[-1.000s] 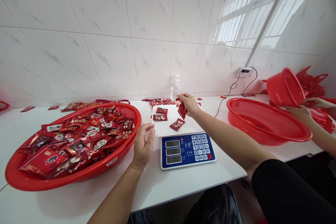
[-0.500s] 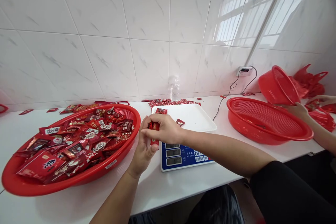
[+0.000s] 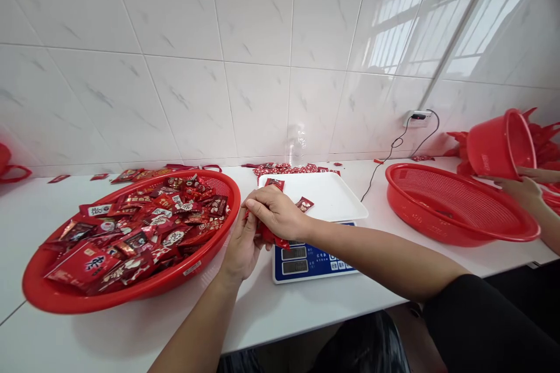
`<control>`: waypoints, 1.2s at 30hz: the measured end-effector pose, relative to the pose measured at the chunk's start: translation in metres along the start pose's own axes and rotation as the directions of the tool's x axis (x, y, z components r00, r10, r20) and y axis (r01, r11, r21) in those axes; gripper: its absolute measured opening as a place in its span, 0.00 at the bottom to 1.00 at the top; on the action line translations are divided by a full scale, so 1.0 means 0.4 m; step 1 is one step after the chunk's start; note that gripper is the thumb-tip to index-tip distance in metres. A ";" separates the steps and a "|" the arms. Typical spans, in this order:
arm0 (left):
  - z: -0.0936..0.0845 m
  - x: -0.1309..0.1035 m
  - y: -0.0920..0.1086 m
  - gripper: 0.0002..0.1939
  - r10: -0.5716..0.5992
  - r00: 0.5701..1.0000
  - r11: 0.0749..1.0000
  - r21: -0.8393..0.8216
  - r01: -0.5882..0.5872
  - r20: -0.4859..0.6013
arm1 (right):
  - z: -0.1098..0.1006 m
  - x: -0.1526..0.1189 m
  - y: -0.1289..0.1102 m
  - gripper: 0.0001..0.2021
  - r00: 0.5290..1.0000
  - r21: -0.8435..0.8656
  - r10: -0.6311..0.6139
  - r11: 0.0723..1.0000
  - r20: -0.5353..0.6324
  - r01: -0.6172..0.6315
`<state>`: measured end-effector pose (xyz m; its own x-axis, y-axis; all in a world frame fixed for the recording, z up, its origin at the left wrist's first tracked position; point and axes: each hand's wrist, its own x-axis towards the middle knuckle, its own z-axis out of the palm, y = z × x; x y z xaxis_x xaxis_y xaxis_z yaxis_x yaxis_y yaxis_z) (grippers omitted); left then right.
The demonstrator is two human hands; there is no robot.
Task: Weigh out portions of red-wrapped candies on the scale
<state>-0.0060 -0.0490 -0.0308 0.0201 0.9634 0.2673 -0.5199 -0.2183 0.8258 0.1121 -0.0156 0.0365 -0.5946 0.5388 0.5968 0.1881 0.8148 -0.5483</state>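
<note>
My left hand (image 3: 242, 250) and my right hand (image 3: 277, 213) meet in front of the scale, both closed around red packets (image 3: 275, 239) that stick out between them. The digital scale (image 3: 324, 262) has a blue panel and a white tray (image 3: 335, 195). One small red packet (image 3: 305, 204) lies on the tray, and another (image 3: 275, 183) is at its left edge, just above my right hand. To the left of my hands stands a large red basket (image 3: 175, 274) full of red packets (image 3: 144, 221).
A second red basket (image 3: 437, 227) with little in it stands at the right. Beyond it, another person's hands (image 3: 522, 186) hold a red basket (image 3: 494, 145). A clear bottle (image 3: 297, 145) and scattered packets line the wall, near a cable (image 3: 378, 166).
The view has shifted slightly left. My right hand has closed further over my left, and more red packet shows below them. The other person's basket has moved right and is tilted differently.
</note>
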 end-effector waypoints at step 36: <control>-0.021 0.026 0.042 0.11 -0.326 0.932 0.810 -0.555 0.190 -0.157 | -0.019 0.066 0.314 0.35 0.855 -0.582 0.442 0.783 0.271 -0.220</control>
<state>-0.0216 -0.0413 -0.0184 0.0539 0.9937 -0.0986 -0.8913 0.0924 0.4440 0.1260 0.1024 -0.0123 -0.6372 0.7630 0.1091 0.7330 0.6436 -0.2200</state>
